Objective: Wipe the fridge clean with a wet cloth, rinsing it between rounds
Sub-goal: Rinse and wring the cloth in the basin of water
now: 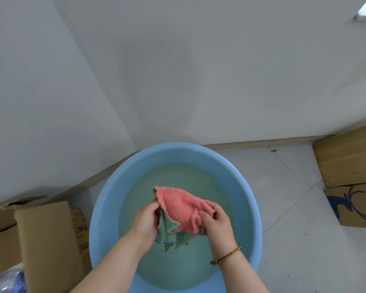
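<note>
Rinse step. Pink-and-green cloth (182, 206) is held just over the water (178, 176), mid-basin. Left hand (145, 223) has its fingers (154, 205) curled round the cloth's 9 o'clock edge; right hand (217, 225) pinches a bunched fold at 3 o'clock. Green corners hang toward 6 o'clock, touching or nearly touching the water.

To do it well: probably dunk fully, rub the two grips against each other, then wring low inside the blue basin (173, 150) so drips stay in.

Room: basin rim rings the hands, most open water toward 12. Cardboard box (44, 240) close at 9 o'clock, boxes (347, 159) farther off at 2 to 3, wall corner behind at 12. Tiled floor (283, 197) free toward 3.
</note>
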A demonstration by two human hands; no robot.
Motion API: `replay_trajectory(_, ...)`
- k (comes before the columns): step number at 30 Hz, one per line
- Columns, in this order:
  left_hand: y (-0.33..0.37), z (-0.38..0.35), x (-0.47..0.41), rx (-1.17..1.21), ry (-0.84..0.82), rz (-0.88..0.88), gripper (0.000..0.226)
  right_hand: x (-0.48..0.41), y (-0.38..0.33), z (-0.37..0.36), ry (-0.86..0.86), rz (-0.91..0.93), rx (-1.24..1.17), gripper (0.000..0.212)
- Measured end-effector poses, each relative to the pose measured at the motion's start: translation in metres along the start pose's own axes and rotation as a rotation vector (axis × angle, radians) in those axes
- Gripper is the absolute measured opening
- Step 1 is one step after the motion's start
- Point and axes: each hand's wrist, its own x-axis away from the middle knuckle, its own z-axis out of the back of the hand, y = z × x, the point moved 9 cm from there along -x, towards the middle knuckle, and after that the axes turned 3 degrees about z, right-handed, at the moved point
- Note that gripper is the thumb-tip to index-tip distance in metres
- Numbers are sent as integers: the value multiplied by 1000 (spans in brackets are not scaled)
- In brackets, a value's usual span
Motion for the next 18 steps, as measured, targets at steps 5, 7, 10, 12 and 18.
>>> replay_trajectory(5,-16,14,-25,-337,30,64,41,-21,7,16,-30,23,190,43)
replay_trajectory(7,-14,20,-34,-580,124,-7,32,-29,17,26,61,91,457,52)
replay_trajectory(10,-13,23,-43,-705,262,-136,36,-25,7,13,204,386,917,52)
replay_trajectory(12,-19,21,-52,-782,281,-172,40,-18,14,-17,114,550,1085,47)
replay_trajectory(18,-26,30,-74,-906,335,-149,13,-28,68,-52,-165,409,1355,35)
